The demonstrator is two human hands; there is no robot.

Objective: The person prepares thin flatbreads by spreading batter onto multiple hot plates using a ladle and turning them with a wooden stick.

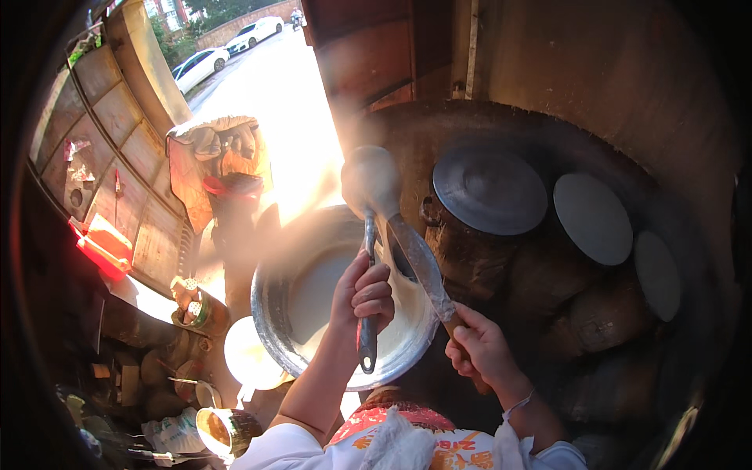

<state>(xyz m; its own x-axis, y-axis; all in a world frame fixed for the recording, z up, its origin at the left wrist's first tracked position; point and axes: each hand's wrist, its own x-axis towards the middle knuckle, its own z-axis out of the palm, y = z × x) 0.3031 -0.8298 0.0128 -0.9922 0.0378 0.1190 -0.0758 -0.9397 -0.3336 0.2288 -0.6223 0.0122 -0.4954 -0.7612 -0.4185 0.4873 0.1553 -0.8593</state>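
My left hand (pixel 367 288) grips the dark handle of a ladle (pixel 365 176), whose bowl is coated in pale batter. In my right hand (pixel 484 346) is the wooden handle of a long, flat spatula (pixel 418 264) smeared with batter. The spatula's far end meets the ladle bowl. Strands of batter hang from there over a wide metal basin (pixel 264 335), which holds more pale batter (pixel 317 294). Both tools are above the basin, and the ladle hides part of its far rim.
Right of the basin, a bare round griddle (pixel 490 191) and two pale-topped round griddles (pixel 593 218) sit on a dark round stand. Lower left are a white bucket (pixel 252 352), a can of coal briquettes (pixel 202 311) and a tilted container (pixel 226 432). A red dustpan (pixel 106 247) lies at far left.
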